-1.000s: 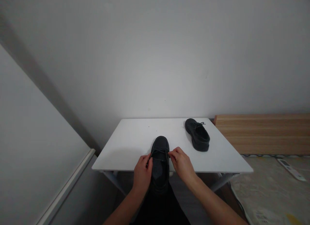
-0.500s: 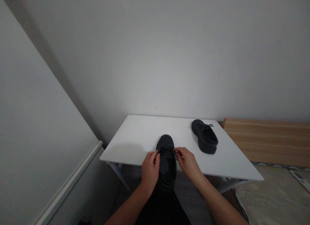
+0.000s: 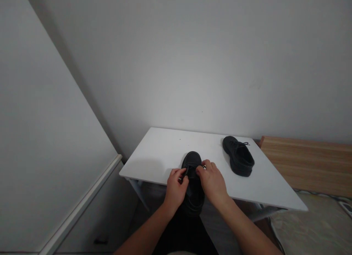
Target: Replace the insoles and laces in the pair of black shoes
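Note:
A black lace-up shoe (image 3: 193,163) rests toe-away on the near edge of a white table (image 3: 154,156), its heel over my lap. My left hand (image 3: 177,187) is on the shoe's left side, thumb and fingers pinched on a lace. My right hand (image 3: 211,181) is on the shoe's right side, fingers closed on the lace above the tongue. The two hands nearly meet over the lacing. A second black shoe (image 3: 238,156) lies on the table's far right, out of reach of either hand, its lace ends loose.
A grey wall stands behind the table. A white panel or cabinet (image 3: 55,156) runs along the left. A wooden board (image 3: 308,163) lies to the right of the table, with bedding (image 3: 316,225) below it.
Both hands have moved inward over the shoe's lacing and now almost touch. The head view has shifted left, so the table appears further right.

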`<control>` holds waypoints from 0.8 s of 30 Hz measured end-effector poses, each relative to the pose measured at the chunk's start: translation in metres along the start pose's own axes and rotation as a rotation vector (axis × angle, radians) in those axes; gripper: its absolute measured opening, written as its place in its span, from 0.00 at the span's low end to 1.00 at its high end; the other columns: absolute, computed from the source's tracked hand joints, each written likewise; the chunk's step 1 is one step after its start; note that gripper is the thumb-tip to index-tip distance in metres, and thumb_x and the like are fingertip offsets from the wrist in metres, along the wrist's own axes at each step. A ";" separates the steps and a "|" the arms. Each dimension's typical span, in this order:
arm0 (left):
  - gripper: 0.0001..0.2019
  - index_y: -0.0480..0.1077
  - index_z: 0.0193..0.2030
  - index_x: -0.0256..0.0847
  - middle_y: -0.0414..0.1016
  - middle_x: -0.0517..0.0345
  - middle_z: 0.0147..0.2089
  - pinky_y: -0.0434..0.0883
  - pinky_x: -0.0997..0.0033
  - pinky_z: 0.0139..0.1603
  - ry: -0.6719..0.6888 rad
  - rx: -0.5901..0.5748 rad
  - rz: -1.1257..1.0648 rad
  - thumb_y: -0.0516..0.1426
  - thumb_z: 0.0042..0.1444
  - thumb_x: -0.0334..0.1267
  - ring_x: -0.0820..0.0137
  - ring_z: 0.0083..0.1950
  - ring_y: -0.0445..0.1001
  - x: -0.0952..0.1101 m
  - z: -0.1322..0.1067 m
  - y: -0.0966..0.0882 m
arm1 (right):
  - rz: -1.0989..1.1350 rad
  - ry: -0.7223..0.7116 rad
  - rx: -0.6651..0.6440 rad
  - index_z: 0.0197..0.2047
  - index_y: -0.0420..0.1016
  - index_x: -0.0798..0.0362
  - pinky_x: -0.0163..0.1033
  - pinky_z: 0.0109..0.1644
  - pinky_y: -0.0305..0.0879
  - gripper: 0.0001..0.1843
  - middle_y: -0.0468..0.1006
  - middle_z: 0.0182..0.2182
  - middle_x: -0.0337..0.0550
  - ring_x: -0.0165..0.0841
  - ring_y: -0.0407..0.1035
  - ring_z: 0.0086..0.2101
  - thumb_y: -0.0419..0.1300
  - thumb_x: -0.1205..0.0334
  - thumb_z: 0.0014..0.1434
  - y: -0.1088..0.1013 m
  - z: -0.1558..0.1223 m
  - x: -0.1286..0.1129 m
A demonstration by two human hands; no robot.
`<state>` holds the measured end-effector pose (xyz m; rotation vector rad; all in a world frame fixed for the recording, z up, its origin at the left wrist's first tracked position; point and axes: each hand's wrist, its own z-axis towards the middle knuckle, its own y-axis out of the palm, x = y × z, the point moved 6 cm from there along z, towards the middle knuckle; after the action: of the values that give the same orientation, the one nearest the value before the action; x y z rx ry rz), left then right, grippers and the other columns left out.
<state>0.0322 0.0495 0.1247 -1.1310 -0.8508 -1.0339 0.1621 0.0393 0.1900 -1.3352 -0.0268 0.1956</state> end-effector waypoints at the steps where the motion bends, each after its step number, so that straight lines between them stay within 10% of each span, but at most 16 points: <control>1: 0.13 0.71 0.45 0.39 0.66 0.53 0.42 0.70 0.72 0.37 -0.001 0.013 -0.005 0.53 0.53 0.32 0.71 0.40 0.70 0.000 -0.001 0.000 | 0.037 -0.012 0.060 0.40 0.70 0.53 0.40 0.41 0.61 0.10 0.71 0.41 0.49 0.38 0.67 0.40 0.48 0.68 0.61 -0.005 0.000 -0.001; 15: 0.14 0.68 0.47 0.40 0.63 0.52 0.46 0.71 0.68 0.42 0.033 0.068 0.029 0.52 0.53 0.34 0.69 0.44 0.68 -0.003 -0.007 -0.001 | -0.009 -0.206 -0.189 0.34 0.72 0.56 0.37 0.39 0.59 0.11 0.71 0.35 0.50 0.37 0.65 0.39 0.48 0.72 0.57 0.017 0.028 -0.034; 24: 0.39 0.48 0.61 0.41 0.51 0.47 0.62 0.50 0.55 0.65 -0.023 0.150 0.082 0.53 0.39 0.23 0.61 0.64 0.50 -0.005 -0.006 0.001 | 0.739 0.032 0.037 0.22 0.56 0.51 0.34 0.27 0.49 0.11 0.59 0.19 0.34 0.28 0.55 0.24 0.46 0.62 0.54 -0.058 0.037 0.004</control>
<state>0.0317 0.0450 0.1179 -1.0443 -0.8780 -0.8763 0.1680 0.0631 0.2547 -1.2620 0.5009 0.7926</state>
